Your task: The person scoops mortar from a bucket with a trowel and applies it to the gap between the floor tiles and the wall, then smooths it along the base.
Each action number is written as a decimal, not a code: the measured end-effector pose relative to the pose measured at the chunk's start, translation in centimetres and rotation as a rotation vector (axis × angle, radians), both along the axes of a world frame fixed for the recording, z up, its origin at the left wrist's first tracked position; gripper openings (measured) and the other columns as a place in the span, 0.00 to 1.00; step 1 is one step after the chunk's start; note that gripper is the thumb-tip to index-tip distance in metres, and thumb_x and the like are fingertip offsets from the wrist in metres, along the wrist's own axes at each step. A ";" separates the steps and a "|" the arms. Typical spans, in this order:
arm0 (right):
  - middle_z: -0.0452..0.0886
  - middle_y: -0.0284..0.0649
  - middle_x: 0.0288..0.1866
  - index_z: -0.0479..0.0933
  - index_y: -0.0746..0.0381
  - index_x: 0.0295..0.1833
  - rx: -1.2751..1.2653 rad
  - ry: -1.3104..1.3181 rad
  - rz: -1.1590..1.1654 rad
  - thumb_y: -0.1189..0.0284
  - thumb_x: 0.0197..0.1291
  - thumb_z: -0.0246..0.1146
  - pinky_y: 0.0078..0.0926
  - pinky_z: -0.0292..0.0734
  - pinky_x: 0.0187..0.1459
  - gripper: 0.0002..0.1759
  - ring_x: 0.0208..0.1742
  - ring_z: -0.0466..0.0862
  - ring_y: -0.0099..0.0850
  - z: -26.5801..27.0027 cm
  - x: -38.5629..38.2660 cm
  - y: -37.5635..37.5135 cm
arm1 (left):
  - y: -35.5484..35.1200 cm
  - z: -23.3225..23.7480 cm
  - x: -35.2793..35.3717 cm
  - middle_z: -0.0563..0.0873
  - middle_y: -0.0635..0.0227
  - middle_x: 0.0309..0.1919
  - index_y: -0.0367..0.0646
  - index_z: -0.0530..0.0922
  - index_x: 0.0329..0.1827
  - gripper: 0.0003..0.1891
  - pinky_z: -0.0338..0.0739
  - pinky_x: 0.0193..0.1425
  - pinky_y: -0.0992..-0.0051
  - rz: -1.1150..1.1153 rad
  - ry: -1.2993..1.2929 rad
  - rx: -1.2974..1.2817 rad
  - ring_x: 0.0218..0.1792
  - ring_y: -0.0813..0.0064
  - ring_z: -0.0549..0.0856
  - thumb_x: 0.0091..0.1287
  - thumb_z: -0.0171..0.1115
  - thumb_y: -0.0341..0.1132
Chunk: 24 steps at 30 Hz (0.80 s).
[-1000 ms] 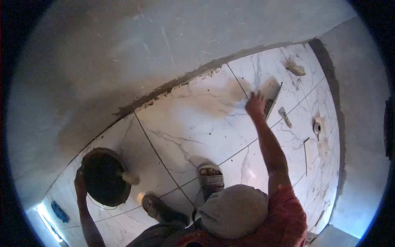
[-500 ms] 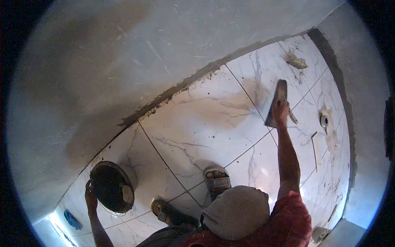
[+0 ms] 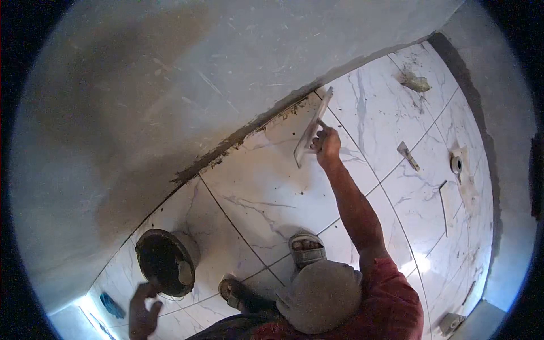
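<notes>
My right hand (image 3: 327,146) grips the handle of a flat trowel (image 3: 309,133), its long blade tilted up over the tiled floor near the foot of the wall. At the lower left my left hand (image 3: 144,310) holds nothing, its fingers apart and slightly curled, just below a dark bucket (image 3: 158,258). Inside the bucket's right side a pale tool or lump shows. Along the wall's base runs a band of dark mortar (image 3: 243,133) with crumbs beside it.
On the tiles at the right lie a scraper (image 3: 408,156), a roll of tape (image 3: 457,164), a thin strip (image 3: 443,208) and a crumpled yellowish bag (image 3: 416,84). A blue cloth (image 3: 112,305) is at the lower left. My sandalled feet (image 3: 306,249) stand on the floor.
My right hand has moved left with the trowel, towards the wall, uncovering the scraper. My left hand has let go of the bucket's rim and dropped lower.
</notes>
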State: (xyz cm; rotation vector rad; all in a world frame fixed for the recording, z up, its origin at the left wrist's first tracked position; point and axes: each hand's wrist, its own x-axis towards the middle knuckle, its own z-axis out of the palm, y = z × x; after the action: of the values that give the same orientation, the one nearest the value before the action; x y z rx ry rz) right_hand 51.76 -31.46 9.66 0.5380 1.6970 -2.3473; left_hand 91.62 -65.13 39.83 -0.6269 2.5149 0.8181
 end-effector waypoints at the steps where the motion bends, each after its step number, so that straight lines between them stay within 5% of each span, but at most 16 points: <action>1: 0.64 0.34 0.25 0.70 0.64 0.53 -0.002 0.042 0.018 0.57 0.65 0.47 0.25 0.65 0.20 0.23 0.19 0.66 0.27 -0.5 -0.9 -0.6 | 1.6 1.1 0.0 0.81 0.60 0.40 0.38 0.71 0.58 0.23 0.73 0.50 0.72 -0.070 -0.054 0.006 0.41 0.68 0.80 0.57 0.57 0.30; 2: 0.64 0.34 0.25 0.70 0.64 0.53 -0.003 0.037 0.019 0.57 0.65 0.47 0.25 0.65 0.20 0.23 0.19 0.66 0.27 -0.6 -1.9 -1.2 | 3.0 2.0 0.0 0.81 0.60 0.39 0.38 0.71 0.57 0.23 0.74 0.49 0.72 -0.140 -0.107 0.011 0.40 0.67 0.81 0.55 0.55 0.25; 4: 0.61 0.32 0.23 0.70 0.63 0.49 -0.238 -0.098 -0.147 0.57 0.65 0.45 0.24 0.62 0.20 0.21 0.18 0.64 0.26 -1.0 -4.1 -2.6 | 5.2 3.2 1.6 0.80 0.61 0.48 0.40 0.69 0.60 0.21 0.70 0.58 0.71 0.088 -0.061 0.220 0.51 0.69 0.78 0.64 0.56 0.30; 11: 0.64 0.33 0.18 0.70 0.62 0.50 -0.242 -0.208 -0.038 0.57 0.66 0.43 0.22 0.61 0.16 0.21 0.15 0.64 0.25 -1.1 -3.9 -7.5 | 3.7 2.5 3.9 0.80 0.59 0.49 0.40 0.67 0.64 0.22 0.69 0.58 0.74 0.252 -0.330 0.177 0.49 0.70 0.78 0.66 0.54 0.31; 13: 0.68 0.35 0.18 0.70 0.61 0.52 -0.233 -0.217 0.070 0.55 0.66 0.43 0.24 0.62 0.16 0.23 0.15 0.66 0.26 -1.1 -0.2 -10.9 | 3.2 0.3 5.1 0.82 0.60 0.36 0.38 0.69 0.59 0.26 0.76 0.44 0.72 0.373 -0.067 0.135 0.35 0.69 0.83 0.54 0.57 0.24; 16: 0.70 0.37 0.19 0.70 0.62 0.53 -0.345 -0.238 0.295 0.51 0.66 0.43 0.27 0.64 0.17 0.26 0.16 0.69 0.29 -2.6 6.9 -14.0 | 2.8 -0.5 4.0 0.83 0.59 0.34 0.38 0.69 0.60 0.26 0.77 0.42 0.72 0.166 -0.111 0.133 0.33 0.70 0.84 0.54 0.56 0.23; 19: 0.70 0.37 0.19 0.70 0.63 0.53 -0.391 -0.352 0.258 0.49 0.65 0.44 0.29 0.66 0.18 0.28 0.16 0.69 0.29 -1.4 11.4 -13.4 | 2.6 -0.8 1.9 0.84 0.59 0.34 0.38 0.68 0.61 0.27 0.77 0.43 0.72 0.119 -0.142 0.162 0.34 0.70 0.84 0.54 0.56 0.23; 21: 0.65 0.35 0.15 0.72 0.64 0.52 -0.278 -0.319 0.116 0.51 0.65 0.45 0.29 0.62 0.14 0.27 0.12 0.66 0.29 -1.9 11.2 -11.3 | 2.2 -1.0 2.0 0.84 0.59 0.34 0.38 0.68 0.61 0.27 0.77 0.43 0.72 0.103 -0.135 0.139 0.34 0.70 0.84 0.54 0.55 0.22; 24: 0.71 0.37 0.17 0.73 0.63 0.50 -0.262 -0.138 -0.074 0.53 0.68 0.41 0.28 0.64 0.15 0.25 0.13 0.67 0.29 -1.4 5.1 -7.1 | 2.0 -0.9 2.2 0.83 0.59 0.34 0.38 0.67 0.61 0.27 0.77 0.43 0.72 0.100 -0.154 0.130 0.34 0.70 0.84 0.54 0.55 0.23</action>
State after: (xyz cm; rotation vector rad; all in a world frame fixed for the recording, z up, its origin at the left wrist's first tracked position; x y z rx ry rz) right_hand 56.90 -38.54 8.26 0.7041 1.3061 -2.4682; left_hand 93.83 -63.10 38.96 -0.7463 2.2874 0.9232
